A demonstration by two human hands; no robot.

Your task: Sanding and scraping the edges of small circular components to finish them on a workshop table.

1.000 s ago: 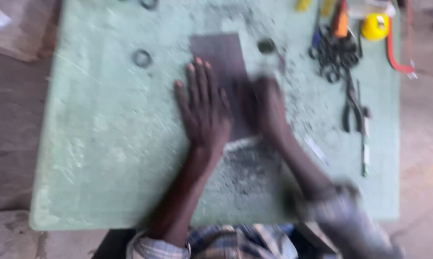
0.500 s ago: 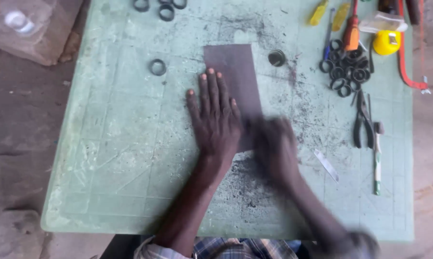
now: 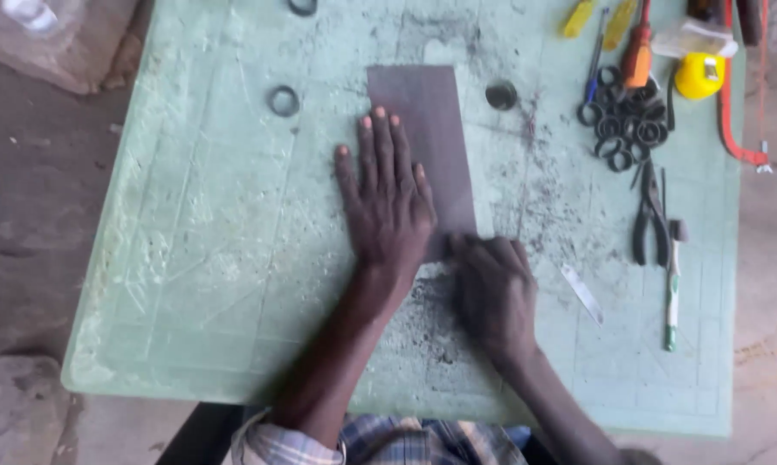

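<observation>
Grey sheet (image 3: 423,129): a dark, matte rectangle, lying flat on the green cutting mat (image 3: 190,258), long side running from 12 to 6 o'clock, near the mat's middle. The left hand (image 3: 388,202) is pressing palm-down on its left half, fingers spread and pointing to 12 o'clock. The right hand (image 3: 492,288) is resting at the sheet's lower end, at 5 o'clock from the left hand, fingers curled; I cannot tell whether it is pinching anything. Dark filings are lying around both hands. At 2 o'clock a clear packet (image 3: 694,39) is sitting beside a yellow tape measure (image 3: 699,76). A pile of black rings (image 3: 625,125) is lying below it, pliers (image 3: 649,215) at 3 o'clock.
</observation>
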